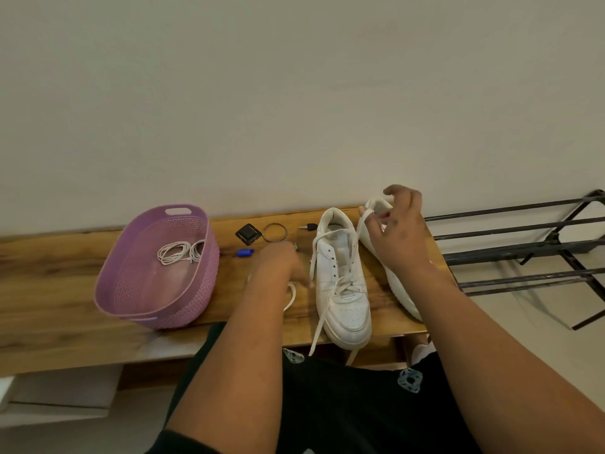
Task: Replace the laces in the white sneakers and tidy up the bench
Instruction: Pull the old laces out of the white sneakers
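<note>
Fingers pinch lace; basket holds coiled laces.

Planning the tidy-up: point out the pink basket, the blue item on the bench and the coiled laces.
pink basket (pixel 113 283): head view, on its left wall.
blue item (pixel 245 252): head view, on the middle of its body.
coiled laces (pixel 178 252): head view, on the coil inside the basket.

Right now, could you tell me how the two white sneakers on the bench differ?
The near sneaker stands upright, partly laced, with loose lace ends trailing over the bench edge; the far sneaker is tipped on its side, mostly hidden behind the right hand. The right hand pinches a lace end of the near sneaker, not of the far sneaker. Both are white.
</note>
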